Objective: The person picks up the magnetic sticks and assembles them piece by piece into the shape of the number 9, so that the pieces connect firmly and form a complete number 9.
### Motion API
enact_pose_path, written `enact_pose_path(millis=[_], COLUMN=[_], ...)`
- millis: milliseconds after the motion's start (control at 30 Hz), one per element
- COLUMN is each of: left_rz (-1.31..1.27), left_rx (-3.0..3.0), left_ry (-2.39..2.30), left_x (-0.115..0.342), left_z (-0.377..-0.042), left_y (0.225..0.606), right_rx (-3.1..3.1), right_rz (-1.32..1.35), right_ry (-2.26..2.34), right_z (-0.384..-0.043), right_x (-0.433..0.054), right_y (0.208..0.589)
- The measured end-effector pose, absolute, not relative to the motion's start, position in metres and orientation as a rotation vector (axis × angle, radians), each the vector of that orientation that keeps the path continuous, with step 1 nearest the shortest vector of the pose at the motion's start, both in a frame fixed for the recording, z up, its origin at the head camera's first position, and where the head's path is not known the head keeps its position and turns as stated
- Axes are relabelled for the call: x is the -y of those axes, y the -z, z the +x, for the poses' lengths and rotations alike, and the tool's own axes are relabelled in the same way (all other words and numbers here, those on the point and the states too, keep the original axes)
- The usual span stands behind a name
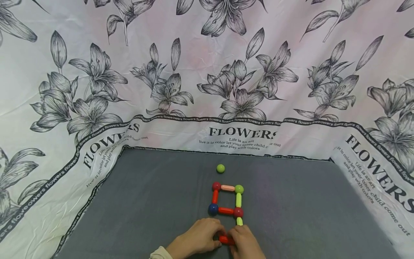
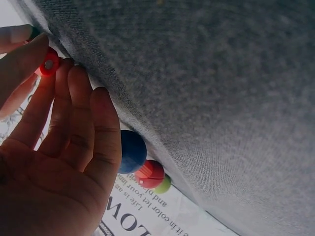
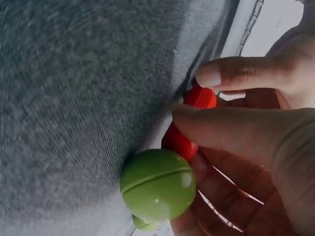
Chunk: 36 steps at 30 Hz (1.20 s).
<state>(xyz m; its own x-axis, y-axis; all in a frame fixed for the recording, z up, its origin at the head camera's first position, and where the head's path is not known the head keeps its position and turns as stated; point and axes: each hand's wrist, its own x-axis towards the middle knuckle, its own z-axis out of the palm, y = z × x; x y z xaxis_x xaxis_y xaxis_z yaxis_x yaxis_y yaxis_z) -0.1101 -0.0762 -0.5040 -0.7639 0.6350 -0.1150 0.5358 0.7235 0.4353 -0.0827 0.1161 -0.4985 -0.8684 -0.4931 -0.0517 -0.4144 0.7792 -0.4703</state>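
Both hands meet over a red ribbed stick (image 1: pixel 226 240) near the front of the grey cloth. My left hand (image 1: pixel 198 235) pinches one end of it between thumb and fingers; a small metal dot shows on the stick's end face (image 2: pixel 48 64) in the left wrist view. The thumb and fingers of my right hand (image 1: pixel 244 241) pinch the stick farther along. Right by the right fingers, a green ball (image 3: pixel 157 184) rests low on the cloth, mostly covered by the hand in the head view. A yellow-green stick (image 1: pixel 239 221) runs from a red corner ball (image 1: pixel 238 212) toward the right hand.
Beyond the hands lies a square of sticks and balls, with a blue ball (image 1: pixel 213 209), a red ball (image 1: pixel 216 186) and a green corner ball (image 1: pixel 239 189). A loose green ball (image 1: pixel 220 168) sits farther back. Flower-printed cloth (image 1: pixel 181 135) borders the grey surface (image 1: pixel 155 187).
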Motion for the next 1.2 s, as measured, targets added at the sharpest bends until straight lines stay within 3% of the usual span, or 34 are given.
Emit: enact_pose_path(millis=[400,700,1000,1200], left_rz=[0.798,0.679,0.468,0.422], left_rx=[-2.615,-2.849,-3.030,-2.999], left_ry=[-0.864,-1.043,-0.934,-0.843], left_x=[0.092,0.100,0.086,0.078], left_z=[-0.131,-0.184,-0.253,-0.280], left_y=[0.485,0.466,0.463,0.473], right_rx=[-2.966,-2.998,-2.935,-2.960], right_rz=[-0.807,-0.870,-0.792,-0.848], right_ry=[0.702,0.681,0.680,0.738], right_z=[-0.078,-0.076,-0.078,-0.076], right_x=[-0.112,-0.111,-0.113,-0.114], right_y=[0.505,0.507,0.502,0.507])
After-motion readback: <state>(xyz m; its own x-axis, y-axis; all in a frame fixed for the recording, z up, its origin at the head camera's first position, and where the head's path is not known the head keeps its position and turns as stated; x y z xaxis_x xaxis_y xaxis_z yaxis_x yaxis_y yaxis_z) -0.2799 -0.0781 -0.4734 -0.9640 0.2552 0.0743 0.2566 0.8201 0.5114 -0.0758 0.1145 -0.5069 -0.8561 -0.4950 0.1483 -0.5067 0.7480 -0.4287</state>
